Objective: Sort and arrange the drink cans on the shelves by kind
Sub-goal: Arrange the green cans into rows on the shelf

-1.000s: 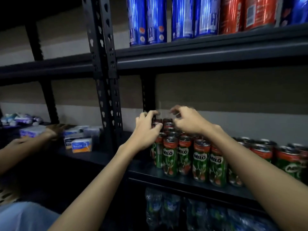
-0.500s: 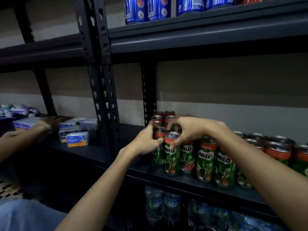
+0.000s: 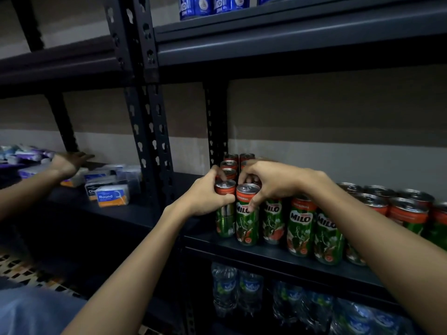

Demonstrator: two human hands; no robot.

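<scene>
On the far left another person's hand point(image 3: 70, 162) reaches over small boxes point(image 3: 112, 195) on the neighbouring shelf bay — none of the cans' business, and well apart from the work. Next comes the perforated upright post point(image 3: 150, 131), just beside the leftmost column of cans, so it limits how far that column can slide left. The left hand point(image 3: 205, 198) is curled round the end Milo can point(image 3: 225, 213), thumb across its top rim; it stands upright at the front of the middle shelf point(image 3: 278, 256), touching its neighbour. The right hand point(image 3: 273, 183) comes over from above and pinches the next Milo can point(image 3: 246, 215) by its upper body, fingers wrapped behind the lid. The step in hand looks like squaring these two front cans against the rows behind them point(image 3: 232, 163). To do it well I would keep both cans flat on their bases, nudge them together rather than lift, and line the labels with the front Milo row point(image 3: 302, 226) to the right — that row sits close to the shelf lip, so a push from behind could tip one off. The right forearm crosses above the cans further right point(image 3: 391, 204), and a careless sweep back could knock them. Blue cans point(image 3: 212, 7) stand on the shelf above, water bottles point(image 3: 242, 291) on the one below; both kinds are already apart from the Milo.
</scene>
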